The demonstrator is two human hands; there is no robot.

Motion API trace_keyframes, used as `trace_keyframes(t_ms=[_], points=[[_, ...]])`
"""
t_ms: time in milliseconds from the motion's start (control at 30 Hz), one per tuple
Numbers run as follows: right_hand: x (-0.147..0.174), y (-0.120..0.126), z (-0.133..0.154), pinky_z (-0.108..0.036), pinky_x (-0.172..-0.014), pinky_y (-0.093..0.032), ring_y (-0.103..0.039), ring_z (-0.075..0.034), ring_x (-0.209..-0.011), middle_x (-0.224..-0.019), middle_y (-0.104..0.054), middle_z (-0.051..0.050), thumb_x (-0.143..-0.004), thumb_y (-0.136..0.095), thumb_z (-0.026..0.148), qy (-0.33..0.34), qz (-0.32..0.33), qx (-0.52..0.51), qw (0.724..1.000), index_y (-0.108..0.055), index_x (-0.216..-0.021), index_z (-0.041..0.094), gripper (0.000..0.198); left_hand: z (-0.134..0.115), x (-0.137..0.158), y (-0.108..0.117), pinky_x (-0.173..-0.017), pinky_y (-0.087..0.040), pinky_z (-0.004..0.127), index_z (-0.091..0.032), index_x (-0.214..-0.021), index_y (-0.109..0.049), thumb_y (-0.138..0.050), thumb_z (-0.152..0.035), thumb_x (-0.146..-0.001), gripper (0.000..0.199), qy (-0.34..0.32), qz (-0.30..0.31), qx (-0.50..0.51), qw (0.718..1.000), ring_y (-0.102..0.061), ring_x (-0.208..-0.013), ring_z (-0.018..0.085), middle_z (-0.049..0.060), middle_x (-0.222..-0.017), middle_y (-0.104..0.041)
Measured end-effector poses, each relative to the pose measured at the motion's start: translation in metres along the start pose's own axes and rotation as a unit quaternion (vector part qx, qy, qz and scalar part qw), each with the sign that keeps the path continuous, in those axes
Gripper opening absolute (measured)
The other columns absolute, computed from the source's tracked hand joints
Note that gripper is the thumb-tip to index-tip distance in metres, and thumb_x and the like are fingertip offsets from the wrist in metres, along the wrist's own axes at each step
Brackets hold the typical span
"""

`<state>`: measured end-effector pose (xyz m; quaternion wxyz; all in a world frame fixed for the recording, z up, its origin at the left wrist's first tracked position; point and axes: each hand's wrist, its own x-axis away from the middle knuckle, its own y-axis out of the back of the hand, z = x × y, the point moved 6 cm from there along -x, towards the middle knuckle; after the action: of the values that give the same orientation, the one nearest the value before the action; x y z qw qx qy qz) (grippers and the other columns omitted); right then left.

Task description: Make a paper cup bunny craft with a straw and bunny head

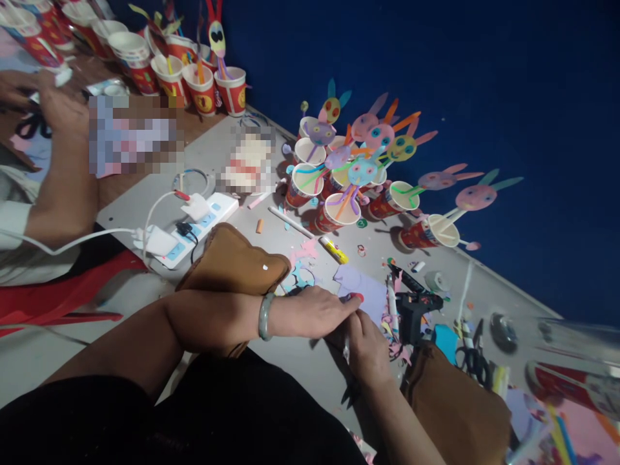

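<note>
My left hand (314,313), with a green bangle (265,316) at the wrist, reaches across the grey table. My right hand (367,345) meets it at the fingertips, its fingers curled. Both hands are closed around something small that they mostly hide. A small red piece (357,298) shows at the left fingertips. Just beyond the hands lies a sheet of purple paper (365,287) with a cut edge. Pink paper scraps (306,249) and a yellow tube (334,250) lie past the left hand. A black glue gun (414,316) rests right of the hands.
Paper cups with rabbit-faced spoons (339,213) stand along the blue wall. A power strip (203,226) and brown cushions (237,261) lie at the left, with another brown cushion (455,400) at right. Scissors (475,365) lie beyond it. Another person's arm (68,161) works at the upper left.
</note>
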<state>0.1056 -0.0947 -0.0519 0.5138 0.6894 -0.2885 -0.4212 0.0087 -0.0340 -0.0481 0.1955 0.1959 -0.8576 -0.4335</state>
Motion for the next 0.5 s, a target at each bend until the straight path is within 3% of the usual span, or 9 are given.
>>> trace_keyframes(t_ms=[367,500], points=[[-0.0047,0.0028,0.0022,-0.030,-0.063,-0.049,-0.058,-0.022,-0.075,-0.092,-0.062,-0.013,-0.088,-0.037,0.004,0.002,0.002,0.006,1.000,-0.046,-0.126,0.007,0.039,0.0023,-0.0023,-0.0009,-0.062,-0.040,0.031,-0.013,-0.150,-0.028,-0.042,-0.017,-0.091,0.061,0.008,0.020,0.016,1.000,-0.069,-0.082,0.024,0.012,-0.094,-0.073],[-0.0023,0.0027,0.0013,-0.030,-0.064,-0.050,-0.059,-0.023,-0.077,-0.093,-0.062,-0.014,-0.088,-0.038,0.005,-0.001,0.004,-0.017,1.000,-0.046,-0.125,0.008,0.038,0.0030,-0.0018,-0.0040,-0.063,-0.040,0.031,-0.013,-0.151,-0.027,-0.041,-0.017,-0.092,0.061,-0.006,-0.002,0.016,1.000,-0.069,-0.083,0.024,0.012,-0.098,-0.073]])
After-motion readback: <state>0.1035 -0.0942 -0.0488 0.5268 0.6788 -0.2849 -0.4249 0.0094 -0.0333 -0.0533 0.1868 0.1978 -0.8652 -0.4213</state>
